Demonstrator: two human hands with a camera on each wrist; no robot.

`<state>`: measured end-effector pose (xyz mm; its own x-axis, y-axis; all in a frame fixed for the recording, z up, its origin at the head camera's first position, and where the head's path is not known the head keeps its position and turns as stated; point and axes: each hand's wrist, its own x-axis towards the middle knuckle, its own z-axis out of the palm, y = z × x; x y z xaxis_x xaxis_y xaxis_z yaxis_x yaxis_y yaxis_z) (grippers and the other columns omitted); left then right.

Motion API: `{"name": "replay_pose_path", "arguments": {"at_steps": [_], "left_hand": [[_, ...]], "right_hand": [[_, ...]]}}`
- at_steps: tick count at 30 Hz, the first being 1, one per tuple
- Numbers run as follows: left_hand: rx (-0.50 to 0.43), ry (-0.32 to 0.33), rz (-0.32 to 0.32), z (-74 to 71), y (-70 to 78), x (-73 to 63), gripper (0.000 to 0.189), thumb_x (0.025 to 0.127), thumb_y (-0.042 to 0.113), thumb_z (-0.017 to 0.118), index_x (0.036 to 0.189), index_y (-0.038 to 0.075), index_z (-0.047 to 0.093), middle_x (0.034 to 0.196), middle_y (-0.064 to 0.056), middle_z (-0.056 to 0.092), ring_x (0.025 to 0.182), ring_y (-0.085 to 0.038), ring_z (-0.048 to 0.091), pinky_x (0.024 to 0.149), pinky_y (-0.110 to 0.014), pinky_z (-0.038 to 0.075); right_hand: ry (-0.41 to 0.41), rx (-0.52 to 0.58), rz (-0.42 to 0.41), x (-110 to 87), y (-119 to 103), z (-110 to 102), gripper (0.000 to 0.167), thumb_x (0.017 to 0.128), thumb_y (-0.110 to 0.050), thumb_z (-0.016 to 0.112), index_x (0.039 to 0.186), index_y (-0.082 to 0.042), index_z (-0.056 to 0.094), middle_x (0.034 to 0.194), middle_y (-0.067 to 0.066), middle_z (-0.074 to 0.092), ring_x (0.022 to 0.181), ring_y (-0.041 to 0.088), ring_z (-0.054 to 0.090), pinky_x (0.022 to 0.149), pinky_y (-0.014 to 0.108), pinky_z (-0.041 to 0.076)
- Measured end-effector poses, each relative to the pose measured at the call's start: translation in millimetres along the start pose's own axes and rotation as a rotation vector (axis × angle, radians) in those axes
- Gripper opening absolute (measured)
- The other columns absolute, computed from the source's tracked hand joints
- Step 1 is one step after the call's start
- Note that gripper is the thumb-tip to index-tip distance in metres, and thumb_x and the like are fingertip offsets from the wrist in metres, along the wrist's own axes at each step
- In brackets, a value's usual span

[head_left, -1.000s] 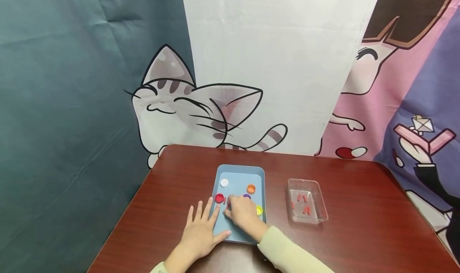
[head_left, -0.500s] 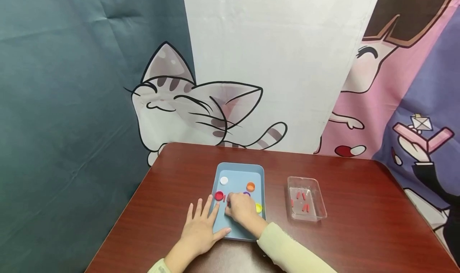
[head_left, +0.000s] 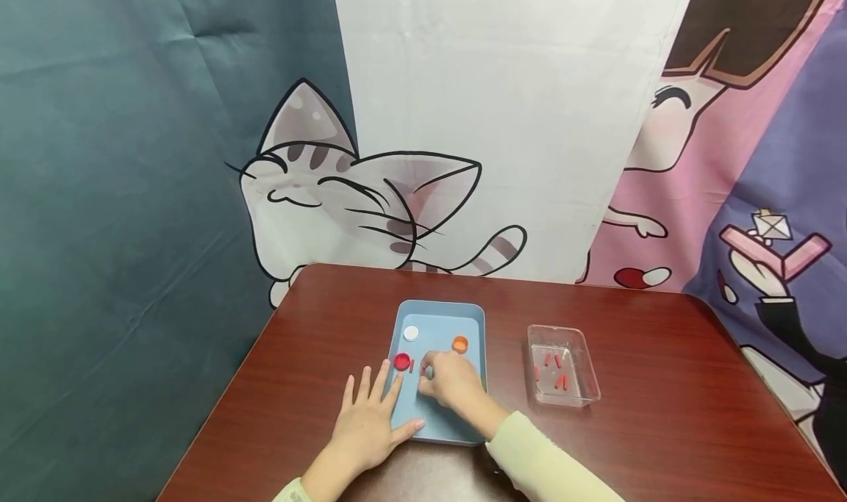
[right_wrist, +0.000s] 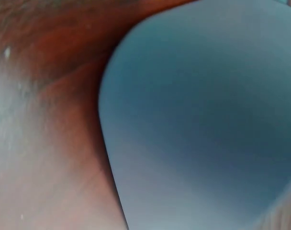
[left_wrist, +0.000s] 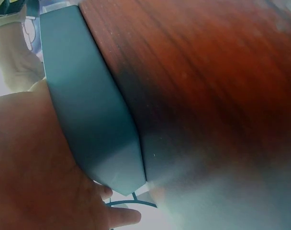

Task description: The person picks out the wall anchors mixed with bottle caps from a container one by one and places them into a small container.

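From where I stand, the blue tray (head_left: 437,320) lies on the brown table (head_left: 331,318) with its long axis running near to far. Inside it, at the left, a thin red stick (head_left: 412,366) sits just right of a red cap (head_left: 401,361); it points nearly straight away from the person, its far end leaning a touch to the right. A white cap (head_left: 411,334) is at the far left of the tray, an orange cap (head_left: 459,344) at the far right.

The person's left hand (head_left: 364,432) has its fingers spread wide at the tray's left edge, with the thumb reaching across the near left corner. The right hand (head_left: 456,381) is over the middle of the tray, fingers bent, index finger and thumb towards the left; I can't tell whether anything is pinched between them.

Well apart on the right stands a clear box (head_left: 552,393) holding more red sticks (head_left: 558,361). They lie mostly near to far, some slanting a little, one along the left wall.
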<state>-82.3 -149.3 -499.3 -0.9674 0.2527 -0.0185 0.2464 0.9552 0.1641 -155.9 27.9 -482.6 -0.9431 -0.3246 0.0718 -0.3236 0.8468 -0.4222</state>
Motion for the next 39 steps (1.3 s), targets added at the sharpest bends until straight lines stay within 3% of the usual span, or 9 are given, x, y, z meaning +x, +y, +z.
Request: {"name": "replay_pose_path", "arguments": {"at_steps": [13, 19, 24, 33, 39], "left_hand": [[-0.017, 0.005, -0.003, 1.1, -1.0, -1.7, 0.089, 0.091, 0.078, 0.043, 0.156, 0.017, 0.042, 0.168, -0.011, 0.023, 0.150, -0.047, 0.021, 0.119, -0.066, 0.011], [-0.023, 0.008, -0.006, 0.2, -0.4, -2.5, 0.089, 0.091, 0.078, 0.043, 0.156, 0.017, 0.042, 0.167, -0.012, 0.023, 0.150, -0.047, 0.022, 0.119, -0.066, 0.012], [-0.024, 0.003, -0.002, -0.7, 0.1, -2.5, 0.089, 0.092, 0.078, 0.043, 0.156, 0.017, 0.042, 0.167, -0.012, 0.023, 0.150, -0.048, 0.021, 0.119, -0.066, 0.012], [-0.029, -0.004, -0.002, -0.8, -0.4, -2.6, 0.089, 0.092, 0.078, 0.042, 0.156, 0.016, 0.042, 0.168, -0.012, 0.021, 0.151, -0.048, 0.021, 0.119, -0.066, 0.011], [-0.033, -0.007, -0.003, -0.5, 0.0, -3.2, 0.089, 0.092, 0.078, 0.043, 0.156, 0.016, 0.041, 0.168, -0.012, 0.021, 0.151, -0.047, 0.020, 0.119, -0.066, 0.011]], "right_hand": [[0.066, 0.015, 0.002, -9.6, 19, -23, 0.014, 0.079, -0.023, 0.077, 0.093, -0.018, 0.074, 0.063, -0.009, 0.053, 0.058, 0.011, 0.048, 0.051, 0.027, 0.039], [0.074, 0.088, 0.031, -13.6, 29, -37, 0.013, 0.079, -0.019, 0.076, 0.092, -0.018, 0.074, 0.061, -0.010, 0.056, 0.054, 0.009, 0.050, 0.048, 0.026, 0.040], [0.065, 0.144, 0.060, -18.1, 39, -48, 0.020, 0.082, -0.018, 0.078, 0.101, -0.014, 0.074, 0.061, -0.010, 0.057, 0.051, 0.007, 0.050, 0.046, 0.026, 0.040], [0.115, 0.171, 0.065, -25.5, 61, -67, 0.019, 0.083, -0.016, 0.079, 0.101, -0.011, 0.074, 0.059, -0.008, 0.053, 0.053, 0.009, 0.047, 0.050, 0.027, 0.039], [0.128, 0.184, 0.110, -33.0, 78, -80, 0.019, 0.083, -0.016, 0.077, 0.101, -0.012, 0.074, 0.064, -0.007, 0.056, 0.059, 0.010, 0.050, 0.054, 0.029, 0.042]]}}
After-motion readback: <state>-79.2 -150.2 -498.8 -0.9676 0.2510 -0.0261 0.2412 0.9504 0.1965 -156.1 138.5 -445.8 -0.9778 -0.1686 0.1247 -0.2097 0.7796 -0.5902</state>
